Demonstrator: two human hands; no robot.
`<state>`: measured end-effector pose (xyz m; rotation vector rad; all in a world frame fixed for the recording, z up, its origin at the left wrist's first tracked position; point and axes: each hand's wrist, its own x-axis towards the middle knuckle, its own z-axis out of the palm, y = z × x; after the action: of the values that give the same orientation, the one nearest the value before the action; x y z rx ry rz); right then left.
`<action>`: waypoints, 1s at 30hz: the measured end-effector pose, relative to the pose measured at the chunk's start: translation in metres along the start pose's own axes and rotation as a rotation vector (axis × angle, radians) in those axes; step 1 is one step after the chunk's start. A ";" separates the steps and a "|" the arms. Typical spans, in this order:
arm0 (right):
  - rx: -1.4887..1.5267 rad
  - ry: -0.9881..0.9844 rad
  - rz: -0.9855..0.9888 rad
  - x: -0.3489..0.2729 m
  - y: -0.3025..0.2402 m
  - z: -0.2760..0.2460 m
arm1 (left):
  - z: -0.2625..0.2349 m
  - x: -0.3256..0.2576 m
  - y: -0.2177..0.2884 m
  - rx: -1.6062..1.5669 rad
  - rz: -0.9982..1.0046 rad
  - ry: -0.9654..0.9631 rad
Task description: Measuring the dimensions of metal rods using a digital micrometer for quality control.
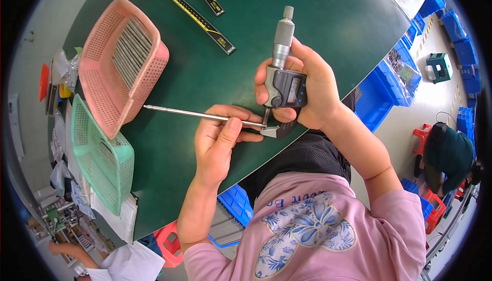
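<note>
My left hand (218, 142) pinches a thin metal rod (184, 112) between thumb and fingers. The rod points out to the left, and its right end sits at the jaws of a digital micrometer (285, 87). My right hand (315, 84) is closed around that micrometer's grey and black body, its display turned up and its silver thimble pointing away from me. Whether the spindle touches the rod is too small to tell. A pink basket (156, 58) to the left holds several similar rods (131, 50).
A green basket (105, 189) stands nearer on the left. Digital calipers (192, 14) lie on the green table (246, 35) at the far side. Blue crates (376, 94) stand right of the table, and one with rods (225, 222) sits below its near edge. Two other people are farther off.
</note>
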<state>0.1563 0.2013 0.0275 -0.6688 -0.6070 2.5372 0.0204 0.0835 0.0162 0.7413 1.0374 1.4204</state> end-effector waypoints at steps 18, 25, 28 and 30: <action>-0.069 -0.006 -0.075 -0.001 0.004 0.000 | 0.003 -0.001 0.000 0.072 -0.004 0.078; -0.068 0.025 -0.026 -0.001 0.001 0.004 | 0.004 0.001 0.001 0.023 -0.003 0.094; -0.067 0.034 -0.021 -0.001 0.001 0.002 | 0.003 0.001 0.002 0.011 -0.006 0.096; -0.045 0.012 -0.016 -0.001 0.001 0.001 | 0.003 0.001 0.002 0.012 -0.011 0.093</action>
<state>0.1559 0.2000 0.0282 -0.6911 -0.6640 2.5098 0.0224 0.0849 0.0191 0.6829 1.1212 1.4518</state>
